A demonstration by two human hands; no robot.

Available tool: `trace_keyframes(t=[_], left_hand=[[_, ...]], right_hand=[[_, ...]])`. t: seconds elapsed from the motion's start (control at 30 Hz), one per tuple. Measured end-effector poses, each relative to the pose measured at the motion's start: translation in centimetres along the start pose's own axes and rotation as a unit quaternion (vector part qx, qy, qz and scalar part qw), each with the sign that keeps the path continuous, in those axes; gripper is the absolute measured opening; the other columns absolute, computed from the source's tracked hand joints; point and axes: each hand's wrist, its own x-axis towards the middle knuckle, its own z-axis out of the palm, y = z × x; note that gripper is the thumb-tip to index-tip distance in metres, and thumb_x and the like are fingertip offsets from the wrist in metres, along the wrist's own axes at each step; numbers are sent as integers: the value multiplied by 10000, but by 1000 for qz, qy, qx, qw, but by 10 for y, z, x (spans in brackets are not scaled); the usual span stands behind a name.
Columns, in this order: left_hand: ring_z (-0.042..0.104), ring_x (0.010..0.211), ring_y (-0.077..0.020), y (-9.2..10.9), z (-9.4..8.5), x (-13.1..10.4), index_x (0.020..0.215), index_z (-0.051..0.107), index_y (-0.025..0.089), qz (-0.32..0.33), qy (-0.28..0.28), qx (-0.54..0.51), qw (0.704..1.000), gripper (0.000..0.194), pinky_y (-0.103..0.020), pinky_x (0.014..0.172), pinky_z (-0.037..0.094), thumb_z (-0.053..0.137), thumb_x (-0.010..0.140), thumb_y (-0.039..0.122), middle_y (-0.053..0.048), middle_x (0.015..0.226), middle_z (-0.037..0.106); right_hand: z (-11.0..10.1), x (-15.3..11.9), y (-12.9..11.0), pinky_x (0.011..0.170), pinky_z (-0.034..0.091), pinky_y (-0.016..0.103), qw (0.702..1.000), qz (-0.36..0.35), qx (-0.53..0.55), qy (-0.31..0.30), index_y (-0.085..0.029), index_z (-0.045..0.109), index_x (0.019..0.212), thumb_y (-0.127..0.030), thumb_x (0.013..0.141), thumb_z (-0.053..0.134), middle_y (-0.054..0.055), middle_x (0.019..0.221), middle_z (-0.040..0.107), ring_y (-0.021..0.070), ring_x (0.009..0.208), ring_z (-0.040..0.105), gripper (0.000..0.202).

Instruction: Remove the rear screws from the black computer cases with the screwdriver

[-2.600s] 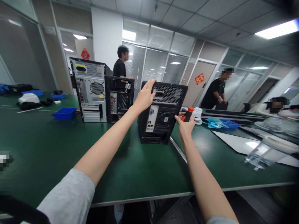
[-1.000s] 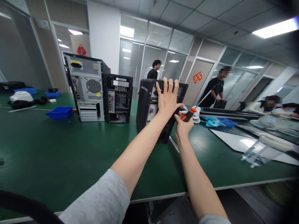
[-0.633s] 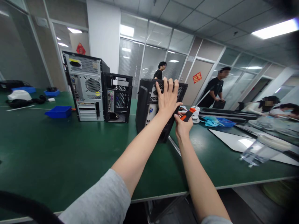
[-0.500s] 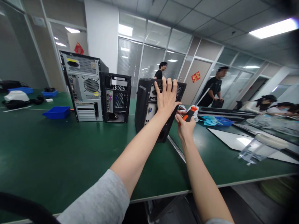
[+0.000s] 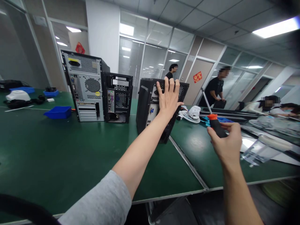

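Note:
A black computer case [image 5: 143, 103] stands on the green table with its rear ports and vents turned partly toward me. My left hand [image 5: 167, 101] lies against the upper rear of this case, palm on it and fingers spread. Off to the right, my right hand [image 5: 228, 143] is wrapped round the black and orange handle of a screwdriver [image 5: 218, 128]. The long metal shaft points up and away to the left, apart from the case. The lower rear of the case is partly hidden by my left forearm.
Two more computer cases, a tall silver-backed one [image 5: 87, 97] and a smaller black one [image 5: 118, 100], stand to the left. Also left is a blue tray [image 5: 58, 112]. At right are a white fan part [image 5: 194, 114] and a clear container [image 5: 260, 151]. People are behind.
My right hand has swung away from the black case to the right, carrying the screwdriver. My left hand stays on the case. The person in the background has moved slightly right.

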Motion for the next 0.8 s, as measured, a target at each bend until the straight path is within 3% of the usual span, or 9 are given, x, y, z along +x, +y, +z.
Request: trace_keyframes(t=[0.1,0.3,0.5,0.8], left_hand=[[-146,1453,-409,-1,1,0,1521,172,289,12,9,13,1000,1025,-722,1136,-83,746,698,501,-83,1554,261],[-67,1465,-405,-2,2,0,1520,200,232,6,27,86,996,1022,-697,1149,-59,728,698,531,-113,1548,278],[36,1464,-412,-1,-3,0,1504,270,163,3,17,233,972,999,-660,1170,21,682,700,590,-147,1541,289],[39,1457,-428,-2,-2,0,1506,273,176,9,17,254,967,1021,-674,1154,35,675,682,626,-150,1535,297]], right_hand=[[-12,-4,-11,726,412,401,991,-52,-121,-23,-280,526,811,-391,656,656,22,826,571,229,754,528,230],[-12,-3,-14,743,384,380,979,-120,-150,-67,-267,558,849,-358,692,592,45,830,577,231,785,530,185],[-10,2,-13,715,414,378,966,-134,-207,-81,-229,554,847,-374,718,558,66,817,587,247,774,547,194],[-4,4,-9,745,443,389,956,-150,-234,-92,-207,555,887,-374,732,528,86,851,604,258,809,568,229]])
